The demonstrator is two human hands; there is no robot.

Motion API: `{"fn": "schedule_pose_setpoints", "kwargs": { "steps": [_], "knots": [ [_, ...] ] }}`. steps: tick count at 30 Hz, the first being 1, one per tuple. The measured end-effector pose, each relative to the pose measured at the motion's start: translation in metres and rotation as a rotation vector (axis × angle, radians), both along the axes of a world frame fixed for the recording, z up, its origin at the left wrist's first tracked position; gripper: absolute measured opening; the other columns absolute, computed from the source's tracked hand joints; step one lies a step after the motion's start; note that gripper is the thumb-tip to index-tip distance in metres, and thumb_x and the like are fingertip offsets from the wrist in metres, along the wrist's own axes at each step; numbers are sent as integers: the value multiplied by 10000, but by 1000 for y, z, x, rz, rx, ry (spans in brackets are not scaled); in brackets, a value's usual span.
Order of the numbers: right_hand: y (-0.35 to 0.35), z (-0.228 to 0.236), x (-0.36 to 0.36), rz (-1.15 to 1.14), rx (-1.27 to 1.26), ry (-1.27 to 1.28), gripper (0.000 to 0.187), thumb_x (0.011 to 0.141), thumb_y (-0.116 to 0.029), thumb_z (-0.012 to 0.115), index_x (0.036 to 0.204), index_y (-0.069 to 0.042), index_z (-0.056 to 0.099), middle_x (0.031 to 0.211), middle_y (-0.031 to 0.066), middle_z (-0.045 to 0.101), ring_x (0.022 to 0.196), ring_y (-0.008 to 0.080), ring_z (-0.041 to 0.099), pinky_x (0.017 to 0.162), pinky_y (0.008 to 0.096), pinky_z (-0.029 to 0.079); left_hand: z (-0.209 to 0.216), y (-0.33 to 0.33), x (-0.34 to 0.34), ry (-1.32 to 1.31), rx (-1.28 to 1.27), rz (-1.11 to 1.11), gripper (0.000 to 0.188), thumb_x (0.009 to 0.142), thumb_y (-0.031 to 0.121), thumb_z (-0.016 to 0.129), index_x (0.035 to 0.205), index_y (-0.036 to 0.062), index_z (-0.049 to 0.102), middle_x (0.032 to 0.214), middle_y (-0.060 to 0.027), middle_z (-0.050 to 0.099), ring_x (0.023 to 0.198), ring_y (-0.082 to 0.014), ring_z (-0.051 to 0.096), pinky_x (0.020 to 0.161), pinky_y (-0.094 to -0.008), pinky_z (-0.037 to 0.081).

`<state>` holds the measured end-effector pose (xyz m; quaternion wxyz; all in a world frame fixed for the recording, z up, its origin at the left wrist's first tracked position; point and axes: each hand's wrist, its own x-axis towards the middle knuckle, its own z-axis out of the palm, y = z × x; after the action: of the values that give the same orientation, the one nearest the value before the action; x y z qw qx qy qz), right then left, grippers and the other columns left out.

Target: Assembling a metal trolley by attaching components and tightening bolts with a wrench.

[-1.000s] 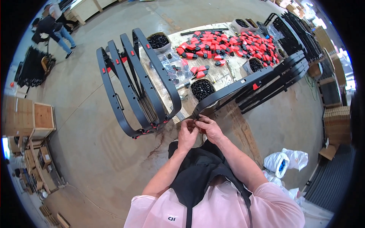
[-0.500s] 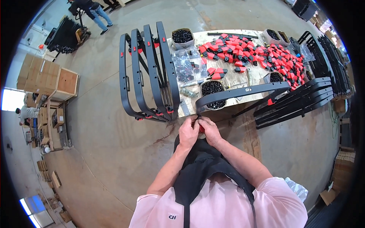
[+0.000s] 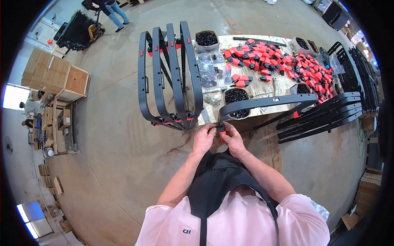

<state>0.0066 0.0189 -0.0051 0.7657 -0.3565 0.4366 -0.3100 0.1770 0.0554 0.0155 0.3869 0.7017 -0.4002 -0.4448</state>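
Note:
A curved black metal frame [image 3: 266,101] rests over the table's near edge, its left end pointing down toward me. At that end, my right hand [image 3: 234,141] grips a red and black plastic end piece [image 3: 223,133], with the thumb over its red part. Just left of the end piece is my left hand [image 3: 203,139], its thumb and fingertips drawn together; whatever they may hold is too small to make out. Loose red and black end pieces [image 3: 262,57] lie heaped on the table [image 3: 212,110]. A tub of small black parts [image 3: 236,96] stands behind the frame.
Several upright black frames [image 3: 170,78] with red fittings stand left of the table. More frames [image 3: 324,119] are stacked at its right. Further tubs [image 3: 207,40] and a clear plastic bag [image 3: 213,71] sit on the tabletop. A person [image 3: 111,10] stands by a pallet jack at the far left.
My left hand has moved off the end piece, slightly left. My right hand now holds the piece alone, its red part more exposed. The whole view has shifted a little.

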Motion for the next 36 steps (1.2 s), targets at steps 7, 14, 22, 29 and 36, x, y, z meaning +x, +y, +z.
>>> {"fn": "schedule_pose_setpoints", "kwargs": {
  "steps": [7,14,22,29,36],
  "knots": [
    [5,5,2,-31,-6,-21,593,1014,29,598,1582,-36,441,1384,94,608,1208,185,609,982,345,574,5,-3,9,-163,-42,-84,255,1000,208,638,1150,21,727,1020,-201,763,975,-371,740,861,-453,567],
    [5,-1,2,-33,-41,-12,608,1025,18,595,1601,-30,405,1348,102,612,1138,181,620,971,359,574,6,-9,13,-228,-73,-137,288,998,240,649,1160,17,730,965,-187,773,907,-336,762,824,-431,580],
    [4,0,2,-24,-41,22,553,1027,-16,615,1557,-27,458,1362,107,618,1165,174,622,990,342,557,6,-14,9,-148,-2,-90,230,999,197,630,1130,40,735,996,-200,767,962,-390,738,860,-475,565],
    [0,4,-6,99,2,121,454,1043,-83,633,1478,-6,529,1208,104,692,1036,155,655,878,323,570,-4,-14,13,-6,33,-110,237,1011,195,628,1129,18,731,898,-139,767,833,-247,753,788,-398,579],
    [-4,11,-6,88,-17,114,444,1054,-86,620,1481,-7,528,1161,94,701,947,142,653,852,315,564,-13,-17,10,71,89,-72,211,1038,178,633,1132,4,707,871,-84,750,773,-161,715,737,-337,582]
  ]
}}
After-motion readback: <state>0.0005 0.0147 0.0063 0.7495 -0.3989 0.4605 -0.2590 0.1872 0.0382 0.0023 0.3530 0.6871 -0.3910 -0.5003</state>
